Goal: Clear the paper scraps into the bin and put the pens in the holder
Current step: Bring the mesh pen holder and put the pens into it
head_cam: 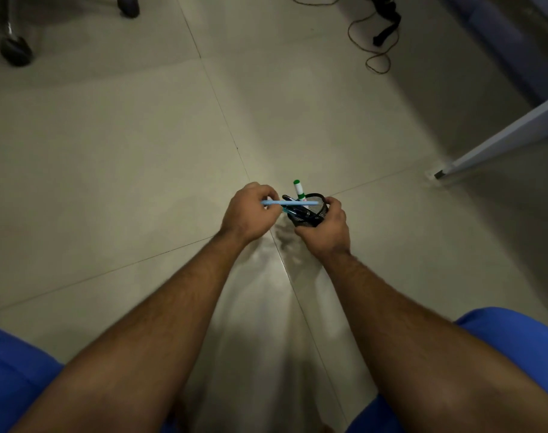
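Head view, items listed by their place relative to the pen holder.

1. Pen holder (313,215): black mesh cup, held above the tiled floor (141,151). My right hand (327,228) is wrapped round its near and right side, fingers curled on the mesh, thumb at the rim.

2. Light blue pen (289,203): lies roughly level across the left part of the holder's rim, its right end over the opening, its left end in my left hand (250,212). That grip is pinching the pen between thumb and fingertips, just left of the holder.

3. White marker with green cap (298,189): stands in the holder, leaning toward its far side, cap well above the rim.

4. Dark pens (293,210): inside the holder, tilted out over its left edge, under the blue pen. I cannot tell how many.

5. Blue sleeves (13,370): low at both bottom corners, well nearer than the holder.

6. Chair wheels (16,51): far off to the upper left of the holder.

7. Cable (377,62): looped on the floor, far beyond the holder to the right.

8. Pale furniture leg (497,145): right of the holder, well apart.
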{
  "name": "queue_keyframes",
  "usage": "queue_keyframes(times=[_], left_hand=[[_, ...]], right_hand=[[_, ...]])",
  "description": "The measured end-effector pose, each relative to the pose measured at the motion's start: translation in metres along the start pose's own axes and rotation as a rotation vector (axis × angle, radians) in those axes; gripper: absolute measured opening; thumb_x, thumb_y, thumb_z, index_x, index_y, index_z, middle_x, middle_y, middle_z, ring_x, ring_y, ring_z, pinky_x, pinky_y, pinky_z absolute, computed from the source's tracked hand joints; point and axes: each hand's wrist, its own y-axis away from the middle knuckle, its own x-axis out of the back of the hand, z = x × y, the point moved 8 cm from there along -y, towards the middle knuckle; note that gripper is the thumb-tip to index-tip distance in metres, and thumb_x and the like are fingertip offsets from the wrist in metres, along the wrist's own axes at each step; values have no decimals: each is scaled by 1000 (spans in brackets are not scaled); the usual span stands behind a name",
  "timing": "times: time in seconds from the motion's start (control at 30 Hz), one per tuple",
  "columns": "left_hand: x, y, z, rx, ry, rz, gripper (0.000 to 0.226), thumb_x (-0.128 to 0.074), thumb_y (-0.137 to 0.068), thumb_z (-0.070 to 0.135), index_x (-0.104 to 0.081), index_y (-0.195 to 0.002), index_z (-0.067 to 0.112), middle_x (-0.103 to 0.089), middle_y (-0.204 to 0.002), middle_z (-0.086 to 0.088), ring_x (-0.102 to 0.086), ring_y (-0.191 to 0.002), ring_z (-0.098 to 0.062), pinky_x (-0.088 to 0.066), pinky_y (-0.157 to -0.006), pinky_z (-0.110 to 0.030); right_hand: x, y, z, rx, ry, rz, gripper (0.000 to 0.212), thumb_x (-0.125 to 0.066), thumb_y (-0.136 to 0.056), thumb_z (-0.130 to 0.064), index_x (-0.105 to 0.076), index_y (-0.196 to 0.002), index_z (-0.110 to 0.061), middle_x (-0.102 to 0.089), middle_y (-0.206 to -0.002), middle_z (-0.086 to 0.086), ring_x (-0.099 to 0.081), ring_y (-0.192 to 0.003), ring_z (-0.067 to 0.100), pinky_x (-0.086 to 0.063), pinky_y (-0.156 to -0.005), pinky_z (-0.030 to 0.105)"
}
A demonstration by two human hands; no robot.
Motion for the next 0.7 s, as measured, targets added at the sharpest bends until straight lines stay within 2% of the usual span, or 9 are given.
queue_keyframes(times=[0.13,0.3,0.4,0.57,0.7], left_hand=[[-11,3,16,-70,-34,-35,23,-61,-71,13,-69,-93,18,-54,-85,3,-51,-74,-15,-41,-66,-25],[-4,4,18,-17,174,102,28,-60,-73,8,-63,-99,19,-57,-87,5,-47,-61,-5,-41,-59,-21],[2,3,10,57,272,190,33,-60,-73,8,-56,-100,26,-56,-86,0,-46,-61,-9,-40,-57,-20],[31,-1,2,219,390,433,29,-50,-70,15,-51,-95,29,-56,-88,-7,-51,-67,-19,-42,-59,-26],[73,-15,21,277,393,532,22,-51,-74,17,-51,-94,25,-58,-84,-6,-57,-73,-21,-45,-64,-28]], right_hand=[[-7,4,-12,79,34,-15,88,-83,-58,-38,-44,-135,-21,-58,-126,7,-58,-115,30,-51,-94,45],[-13,0,-16,40,-52,-54,89,-77,-50,-49,-41,-130,-32,-64,-120,-2,-64,-107,22,-56,-88,43],[-22,1,-17,1,-151,-111,88,-84,-58,-37,-38,-133,-30,-64,-120,-3,-65,-102,16,-57,-85,33],[-27,-4,-45,-21,-284,-151,90,-85,-67,-25,-34,-141,-22,-59,-118,-4,-60,-101,13,-45,-71,9],[-4,-10,-89,6,-399,-101,86,-85,-68,-21,-35,-138,-23,-58,-119,-5,-62,-107,15,-50,-80,17]])
